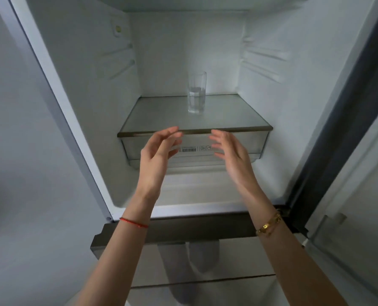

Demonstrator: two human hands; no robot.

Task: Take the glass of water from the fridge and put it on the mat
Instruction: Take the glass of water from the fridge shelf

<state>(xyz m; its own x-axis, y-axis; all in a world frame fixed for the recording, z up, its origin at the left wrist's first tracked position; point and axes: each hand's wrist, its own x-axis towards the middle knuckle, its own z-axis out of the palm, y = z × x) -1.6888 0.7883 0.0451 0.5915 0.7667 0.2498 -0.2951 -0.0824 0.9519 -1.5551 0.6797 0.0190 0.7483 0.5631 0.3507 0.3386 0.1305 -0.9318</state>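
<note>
A tall clear glass of water [197, 92], about half full, stands upright on the glass shelf [238, 117] inside the open fridge, near the shelf's middle. My left hand [158, 153] and my right hand [230, 153] are both raised in front of the shelf's front edge, palms facing each other, fingers spread. Neither hand touches the glass, which stands farther back between and above them. Both hands hold nothing. No mat is in view.
A clear drawer [258, 144] sits under the shelf. The fridge's white side walls [80, 85] have shelf rails. The open door [360, 173] stands at the right. A dark divider bar [183, 228] runs below my wrists.
</note>
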